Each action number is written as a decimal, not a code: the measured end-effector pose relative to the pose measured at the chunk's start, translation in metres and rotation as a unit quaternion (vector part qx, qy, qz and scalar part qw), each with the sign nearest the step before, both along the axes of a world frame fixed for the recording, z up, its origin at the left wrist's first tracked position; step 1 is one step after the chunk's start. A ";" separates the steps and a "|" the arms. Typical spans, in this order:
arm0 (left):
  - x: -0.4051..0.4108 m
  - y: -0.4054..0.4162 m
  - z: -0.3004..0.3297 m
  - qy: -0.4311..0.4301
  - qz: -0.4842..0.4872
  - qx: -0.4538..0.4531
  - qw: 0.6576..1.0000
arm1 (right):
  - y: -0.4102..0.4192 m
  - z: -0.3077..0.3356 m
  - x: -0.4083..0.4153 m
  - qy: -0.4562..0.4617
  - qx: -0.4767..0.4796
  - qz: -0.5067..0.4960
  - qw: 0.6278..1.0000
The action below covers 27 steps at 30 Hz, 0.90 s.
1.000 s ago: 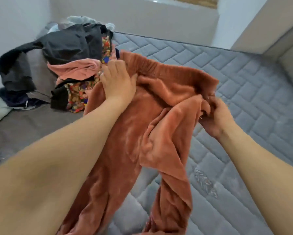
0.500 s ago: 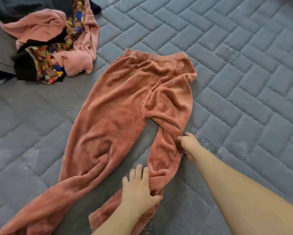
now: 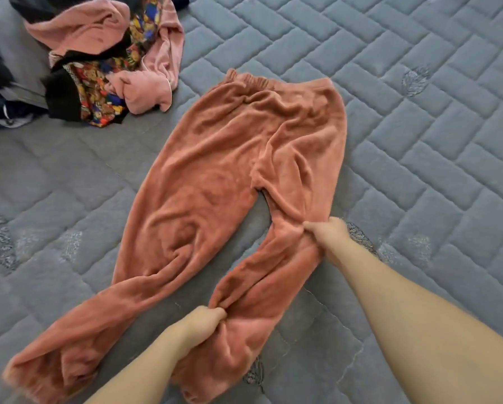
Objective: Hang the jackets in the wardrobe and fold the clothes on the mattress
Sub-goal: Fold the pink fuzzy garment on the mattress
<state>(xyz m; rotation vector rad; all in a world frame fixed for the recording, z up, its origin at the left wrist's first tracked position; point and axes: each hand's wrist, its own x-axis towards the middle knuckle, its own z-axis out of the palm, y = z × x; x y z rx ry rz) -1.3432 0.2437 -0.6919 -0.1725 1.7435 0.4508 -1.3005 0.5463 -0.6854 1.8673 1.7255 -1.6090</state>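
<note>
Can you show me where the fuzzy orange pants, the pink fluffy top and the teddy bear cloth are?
Fuzzy rust-orange fleece pants (image 3: 215, 176), head view, on the upper left leg.
Pink fluffy top (image 3: 81, 30), head view, on its bunched upper part.
Colourful teddy-bear-print cloth (image 3: 95, 91), head view, on the printed panel.

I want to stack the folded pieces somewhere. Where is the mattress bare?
Bare grey quilted mattress lies right of the rust-orange fleece trousers, and left of them below the heap of pink, black and patterned clothes. Crowded: the top-left corner and the lower centre, where both hands grip the trousers.

Trousers (image 3: 229, 170) on mattress (image 3: 419, 126), clothes pile (image 3: 104, 62) behind-left
</note>
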 end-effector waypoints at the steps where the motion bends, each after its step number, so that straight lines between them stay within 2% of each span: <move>1: 0.001 -0.004 -0.002 -0.009 -0.006 -0.016 1.000 | 0.009 0.000 0.006 -0.020 0.072 0.010 0.997; 3: 0.002 -0.007 -0.007 -0.020 -0.033 -0.033 0.999 | 0.031 0.005 0.020 -0.018 0.154 -0.009 0.988; 5: 0.005 -0.005 -0.010 0.000 -0.090 -0.031 0.995 | 0.048 0.008 0.036 0.001 0.179 -0.032 0.983; 7: 0.011 0.003 -0.008 0.017 -0.150 -0.012 0.988 | 0.045 0.006 0.049 0.056 0.115 -0.074 0.989; 8: 0.015 0.006 -0.005 0.006 -0.156 0.005 0.988 | 0.034 0.004 0.055 0.087 0.044 -0.103 0.990; 10: 0.025 0.006 -0.004 -0.044 -0.118 0.045 0.991 | -0.001 -0.002 0.070 0.094 -0.112 -0.130 0.981; 12: 0.033 -0.004 -0.005 -0.065 -0.086 0.083 0.991 | -0.043 -0.010 0.087 0.066 -0.204 -0.102 0.971; 16: 0.039 -0.026 0.001 -0.026 -0.181 0.121 0.976 | -0.098 -0.024 0.106 0.053 -0.218 -0.110 0.968; 18: 0.037 -0.031 0.013 0.010 -0.218 0.104 0.970 | -0.108 -0.024 0.112 0.083 -0.197 -0.145 0.966; 20: 0.038 -0.033 0.024 0.016 -0.202 0.077 0.976 | -0.113 -0.015 0.119 0.144 -0.202 -0.175 0.953; 22: 0.051 -0.032 0.034 -0.081 -0.097 0.055 0.990 | -0.116 0.004 0.130 0.215 -0.232 -0.178 0.932; 24: 0.075 -0.028 0.044 -0.228 0.011 0.089 0.970 | -0.115 0.022 0.147 0.251 -0.268 -0.155 0.917; 25: 0.089 -0.026 0.048 -0.279 0.038 0.117 0.953 | -0.117 0.029 0.156 0.241 -0.279 -0.132 0.920; 27: 0.108 -0.027 0.050 -0.282 0.033 0.142 0.948 | -0.122 0.039 0.175 0.154 -0.288 -0.038 0.944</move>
